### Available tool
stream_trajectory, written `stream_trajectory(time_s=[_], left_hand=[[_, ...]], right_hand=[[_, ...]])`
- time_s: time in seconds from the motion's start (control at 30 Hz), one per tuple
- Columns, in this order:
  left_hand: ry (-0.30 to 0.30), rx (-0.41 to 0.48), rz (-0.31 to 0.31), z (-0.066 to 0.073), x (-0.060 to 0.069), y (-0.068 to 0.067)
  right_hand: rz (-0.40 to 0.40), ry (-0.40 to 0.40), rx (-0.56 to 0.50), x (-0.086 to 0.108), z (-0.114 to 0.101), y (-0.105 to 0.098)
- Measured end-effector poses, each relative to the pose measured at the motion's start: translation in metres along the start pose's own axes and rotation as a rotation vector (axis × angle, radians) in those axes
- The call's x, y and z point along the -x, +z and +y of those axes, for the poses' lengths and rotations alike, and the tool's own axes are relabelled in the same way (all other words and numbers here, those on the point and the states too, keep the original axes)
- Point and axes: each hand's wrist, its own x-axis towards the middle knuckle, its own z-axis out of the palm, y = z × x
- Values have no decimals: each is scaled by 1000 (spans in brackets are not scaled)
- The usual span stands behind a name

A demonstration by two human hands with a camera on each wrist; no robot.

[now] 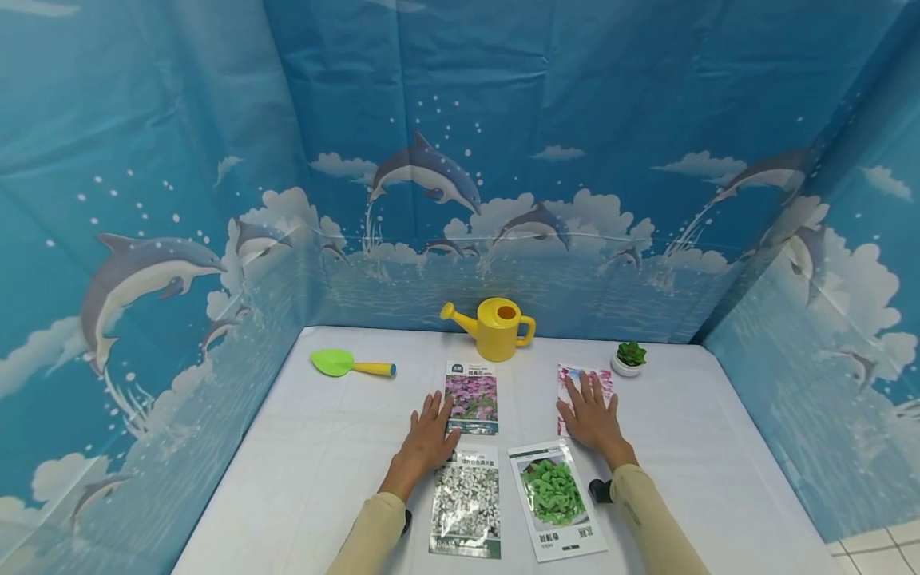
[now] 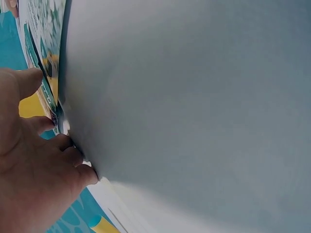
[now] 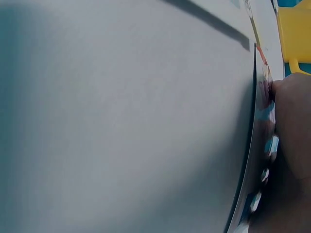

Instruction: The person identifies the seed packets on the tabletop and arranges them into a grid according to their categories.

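My left hand (image 1: 424,443) lies with fingers spread at the left edge of a purple-flower seed packet (image 1: 474,398), its thumb near the top of a white-flower seed packet (image 1: 467,503). The left wrist view has the same hand (image 2: 36,170) beside a packet edge (image 2: 51,39). My right hand (image 1: 592,417) rests, fingers extended, on a pink-patterned seed packet (image 1: 564,374), covering much of it. In the right wrist view this hand (image 3: 296,131) is over the packet's edge (image 3: 262,102). A green-leaf seed packet (image 1: 553,493) lies slightly turned between my forearms.
A yellow watering can (image 1: 496,331) stands at the back of the white table (image 1: 302,471). At the back left lies a green toy trowel (image 1: 334,362) with a yellow handle. A small potted plant (image 1: 629,359) sits at the back right. Dolphin-print curtains (image 1: 596,96) enclose the table.
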Motion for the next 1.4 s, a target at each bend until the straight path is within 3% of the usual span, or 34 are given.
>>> stream_trajectory(time_s=[0.43,0.97,1.4], left_hand=[[-3,4,4,-1,0,1],[1,11,-4,-5,-2,5],[12,-6,20,-3,-2,5]], right_hand=[[-56,-11,11,-12,-18,6],[-43,-38,54,-18,-44,14],[-83,-58,85,-22,-60,18]])
